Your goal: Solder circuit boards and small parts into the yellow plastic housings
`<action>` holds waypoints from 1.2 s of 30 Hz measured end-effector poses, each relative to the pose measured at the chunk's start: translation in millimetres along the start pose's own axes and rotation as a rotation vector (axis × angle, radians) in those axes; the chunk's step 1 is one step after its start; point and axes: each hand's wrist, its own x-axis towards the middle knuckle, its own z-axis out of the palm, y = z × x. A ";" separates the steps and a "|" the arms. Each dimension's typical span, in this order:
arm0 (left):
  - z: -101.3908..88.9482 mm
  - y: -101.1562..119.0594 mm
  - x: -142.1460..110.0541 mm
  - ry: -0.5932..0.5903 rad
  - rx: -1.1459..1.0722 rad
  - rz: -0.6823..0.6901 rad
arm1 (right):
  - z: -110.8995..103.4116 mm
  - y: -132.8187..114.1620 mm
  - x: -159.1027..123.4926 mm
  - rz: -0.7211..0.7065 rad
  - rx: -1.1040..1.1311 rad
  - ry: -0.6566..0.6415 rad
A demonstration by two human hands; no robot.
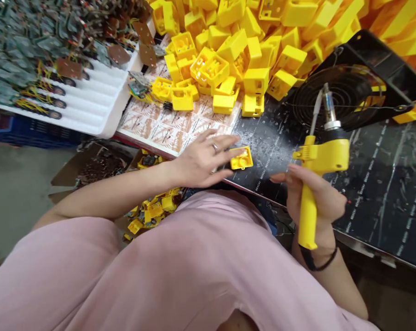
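Nearest is the wearer's pink shirt (180, 262), filling the lower part of the view. Beyond it, the right hand (327, 197) has its grip closed on the handle of a yellow soldering gun (328, 156), whose tip points away from the body; a black cord (308, 258) runs from the handle's end across the wrist. The left hand (203, 161), wearing a ring, has its grip wide open with nothing held, fingers spread. One finger reaches over a small yellow case (242, 162) near the edge of the black desk (377, 184); whether it touches, I cannot tell. Below the desk's edge, to the left, lie loose yellow parts (156, 209).

Farther on, a printed sheet (180, 131) covers part of the desk. A white foam tray (101, 110) carries circuit boards (38, 37). Past the gun's tip, a black fan (377, 64) leans beside a big heap of yellow cases (228, 50).
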 end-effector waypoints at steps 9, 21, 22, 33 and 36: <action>-11.9 -51.5 58.5 -0.115 0.058 -0.489 | 51.8 -16.4 26.6 -0.244 -0.190 0.031; -11.1 -28.4 -1.3 -0.081 0.042 0.022 | 23.5 -7.1 22.6 -0.215 -0.087 -0.177; -13.2 -26.2 -4.4 -0.074 0.017 -0.025 | 20.7 -5.5 20.6 -0.208 -0.113 -0.166; -8.1 9.0 17.2 -0.224 0.001 -0.097 | 20.7 -5.1 11.0 -0.175 -0.134 -0.074; -3.6 5.6 14.6 -0.146 -0.167 0.082 | 16.1 -3.3 10.0 -0.172 -0.121 -0.075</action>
